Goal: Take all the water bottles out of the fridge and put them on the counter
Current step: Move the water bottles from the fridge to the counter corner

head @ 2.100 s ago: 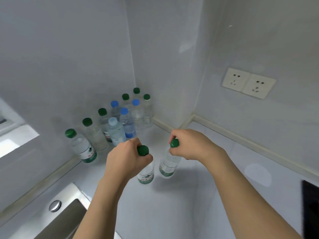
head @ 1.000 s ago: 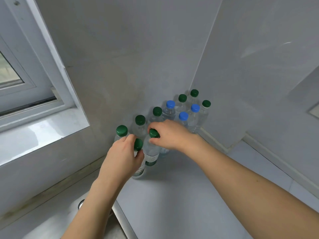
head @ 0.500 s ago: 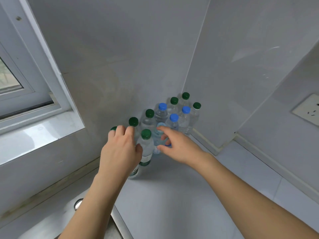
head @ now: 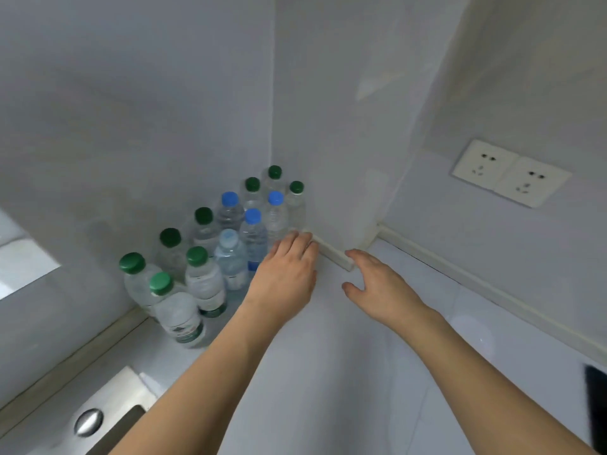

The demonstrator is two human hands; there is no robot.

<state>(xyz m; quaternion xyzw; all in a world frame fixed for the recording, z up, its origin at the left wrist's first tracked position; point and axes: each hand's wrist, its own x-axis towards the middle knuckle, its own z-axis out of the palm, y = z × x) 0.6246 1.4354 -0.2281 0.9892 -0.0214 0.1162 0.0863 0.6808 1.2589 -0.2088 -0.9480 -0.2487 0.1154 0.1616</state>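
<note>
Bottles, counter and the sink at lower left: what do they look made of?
Bottles: clear thin plastic, likely, since you can see through them; caps opaque green or blue plastic. Counter: smooth, pale, faintly glossy, perhaps stone or a composite; unclear. Sink: brushed metal, probably stainless steel, with a grey sheen.

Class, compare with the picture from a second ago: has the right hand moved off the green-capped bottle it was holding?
Yes. The right hand is open and empty, now right of the bottle cluster, near the corner trim.

Bare forearms, apparently no sleeves.
</note>
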